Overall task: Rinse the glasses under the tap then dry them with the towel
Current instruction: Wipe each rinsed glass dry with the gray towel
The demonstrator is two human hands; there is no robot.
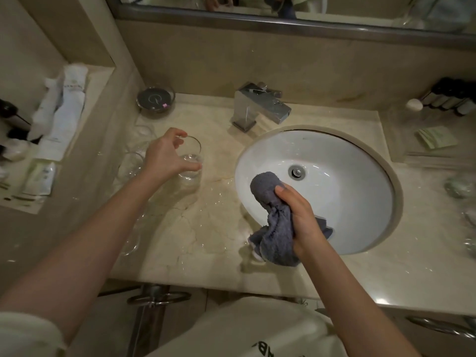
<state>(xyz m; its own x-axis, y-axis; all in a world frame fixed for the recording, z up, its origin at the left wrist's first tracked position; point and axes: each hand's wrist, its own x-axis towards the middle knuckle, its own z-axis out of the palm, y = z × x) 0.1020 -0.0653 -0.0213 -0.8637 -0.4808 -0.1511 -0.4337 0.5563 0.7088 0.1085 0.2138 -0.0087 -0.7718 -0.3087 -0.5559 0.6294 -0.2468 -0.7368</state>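
A clear drinking glass (192, 161) stands upright on the marble counter left of the sink. My left hand (167, 155) grips it from above, fingers and thumb curled round its rim. Other clear glasses (130, 163) stand on the counter just left of that hand. My right hand (298, 212) grips a bunched grey towel (270, 228) over the front left edge of the white basin (347, 176). The chrome tap (260, 104) stands behind the basin; no water is seen running.
A round glass dish (155, 100) sits at the back left of the counter. Wrapped toiletries (59, 119) fill a shelf on the left. Dark bottles (450, 96), a white soap (414, 104) and green packets (436, 137) are at the right. Water drops lie on the counter (206, 222).
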